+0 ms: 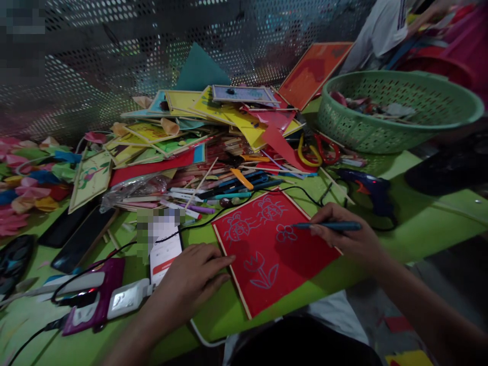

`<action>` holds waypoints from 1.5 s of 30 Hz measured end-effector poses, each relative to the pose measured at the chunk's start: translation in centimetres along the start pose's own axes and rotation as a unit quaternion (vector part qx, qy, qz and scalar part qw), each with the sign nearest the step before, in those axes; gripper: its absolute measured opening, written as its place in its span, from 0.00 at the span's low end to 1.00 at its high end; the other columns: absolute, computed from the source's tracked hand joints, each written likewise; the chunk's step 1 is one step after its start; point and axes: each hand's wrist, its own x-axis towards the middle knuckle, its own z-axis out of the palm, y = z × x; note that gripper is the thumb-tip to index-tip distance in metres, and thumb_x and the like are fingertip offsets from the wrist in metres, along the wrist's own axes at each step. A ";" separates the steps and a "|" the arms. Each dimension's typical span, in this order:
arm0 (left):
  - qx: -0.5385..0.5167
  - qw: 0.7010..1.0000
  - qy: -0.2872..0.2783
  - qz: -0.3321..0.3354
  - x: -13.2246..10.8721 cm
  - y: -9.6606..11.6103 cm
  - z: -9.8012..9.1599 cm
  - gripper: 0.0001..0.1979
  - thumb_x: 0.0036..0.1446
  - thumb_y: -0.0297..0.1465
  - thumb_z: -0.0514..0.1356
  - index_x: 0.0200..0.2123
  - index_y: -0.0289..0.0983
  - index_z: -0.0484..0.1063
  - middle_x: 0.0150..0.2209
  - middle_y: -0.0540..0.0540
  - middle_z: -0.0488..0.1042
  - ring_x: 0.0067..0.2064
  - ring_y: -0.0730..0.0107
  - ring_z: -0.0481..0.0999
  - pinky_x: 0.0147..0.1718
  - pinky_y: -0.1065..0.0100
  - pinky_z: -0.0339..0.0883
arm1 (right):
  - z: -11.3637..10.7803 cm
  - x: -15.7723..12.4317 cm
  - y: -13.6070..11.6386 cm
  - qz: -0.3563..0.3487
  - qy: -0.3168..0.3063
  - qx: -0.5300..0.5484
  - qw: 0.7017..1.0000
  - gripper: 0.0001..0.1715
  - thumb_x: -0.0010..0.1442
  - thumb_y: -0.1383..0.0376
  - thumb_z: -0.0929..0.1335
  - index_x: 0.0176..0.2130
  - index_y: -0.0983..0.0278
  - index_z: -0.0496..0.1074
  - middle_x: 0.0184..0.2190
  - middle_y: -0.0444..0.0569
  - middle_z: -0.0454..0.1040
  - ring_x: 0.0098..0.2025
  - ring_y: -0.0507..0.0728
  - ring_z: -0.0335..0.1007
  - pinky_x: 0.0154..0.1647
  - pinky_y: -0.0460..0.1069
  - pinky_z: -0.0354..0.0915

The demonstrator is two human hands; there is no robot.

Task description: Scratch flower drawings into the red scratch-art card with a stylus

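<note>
A red card [293, 269] lies on the green table, with thin wooden strips along its left and upper edges. Blue line drawings cover parts of it: two ladybug-like bugs at the top, a tulip at lower left, and a small flower of round petals. My right hand [346, 234] is closed around a dark blue marker pen [339, 225], its tip at the small flower. My left hand [198, 274] rests at the card's left edge, fingers stretched out, the index fingertip touching the wooden strip. Beside it lies a lit phone [164, 251].
Behind the card are heaped pens, sticks and framed coloured cards [229, 112]. A green basket [396, 112], scissors [316, 150] and a glue gun [369, 190] stand at the right. A black cable crosses above the card. A purple power strip [110, 284] lies at left.
</note>
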 end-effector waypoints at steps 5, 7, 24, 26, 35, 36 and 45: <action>0.002 1.000 -0.004 0.000 -0.1 0.0 -0.2 0.14 0.69 0.31 0.58 0.55 0.42 0.76 0.43 0.46 0.80 0.43 0.68 0.79 0.40 0.66 0.71 | -0.6 -1.0 0.6 0.049 0.005 0.079 0.996 0.16 0.62 0.51 0.75 0.33 0.59 0.74 0.24 0.42 0.71 0.21 0.51 0.60 0.20 0.48 0.56; 0.000 1.000 -0.007 0.000 0.0 0.0 -0.2 0.14 0.69 0.31 0.58 0.55 0.42 0.76 0.44 0.46 0.80 0.43 0.68 0.79 0.40 0.67 0.71 | -0.7 -1.2 0.8 0.048 0.002 0.084 0.995 0.16 0.62 0.51 0.76 0.33 0.59 0.74 0.24 0.43 0.72 0.21 0.51 0.60 0.21 0.48 0.56; 0.004 1.000 -0.010 0.002 -0.1 -0.2 0.0 0.14 0.69 0.31 0.58 0.55 0.42 0.75 0.42 0.46 0.80 0.42 0.68 0.79 0.39 0.67 0.70 | -0.7 -0.7 -0.1 0.019 -0.033 0.037 0.999 0.19 0.60 0.50 0.75 0.30 0.60 0.74 0.23 0.44 0.71 0.23 0.52 0.61 0.23 0.48 0.57; 0.003 1.000 -0.013 0.001 -0.1 -0.2 0.0 0.14 0.69 0.31 0.58 0.56 0.43 0.75 0.43 0.46 0.79 0.42 0.67 0.79 0.39 0.66 0.70 | -0.7 -0.7 -0.2 0.017 -0.038 0.034 0.999 0.17 0.60 0.51 0.75 0.30 0.60 0.74 0.23 0.44 0.71 0.24 0.52 0.62 0.23 0.48 0.57; 0.010 1.000 -0.011 0.005 -0.1 -0.1 -0.1 0.14 0.70 0.32 0.57 0.55 0.42 0.76 0.43 0.46 0.80 0.43 0.68 0.79 0.39 0.66 0.71 | -0.6 -0.6 -0.2 0.018 -0.055 0.026 0.998 0.17 0.60 0.51 0.75 0.30 0.60 0.75 0.22 0.45 0.72 0.23 0.53 0.63 0.23 0.48 0.58; 0.008 1.000 -0.011 0.004 -0.1 -0.1 0.0 0.14 0.70 0.31 0.57 0.55 0.42 0.76 0.43 0.46 0.80 0.43 0.68 0.79 0.39 0.66 0.71 | -0.6 -0.6 -0.2 0.019 -0.055 0.027 0.998 0.17 0.60 0.50 0.75 0.30 0.60 0.75 0.22 0.45 0.73 0.23 0.53 0.63 0.23 0.48 0.58; 0.001 1.000 -0.023 -0.005 -0.2 -0.1 -0.1 0.15 0.68 0.30 0.60 0.57 0.43 0.75 0.45 0.46 0.79 0.45 0.67 0.79 0.41 0.65 0.71 | -0.6 -0.8 -0.4 0.016 -0.036 0.034 0.999 0.21 0.59 0.47 0.75 0.29 0.60 0.75 0.23 0.45 0.72 0.25 0.53 0.63 0.25 0.49 0.59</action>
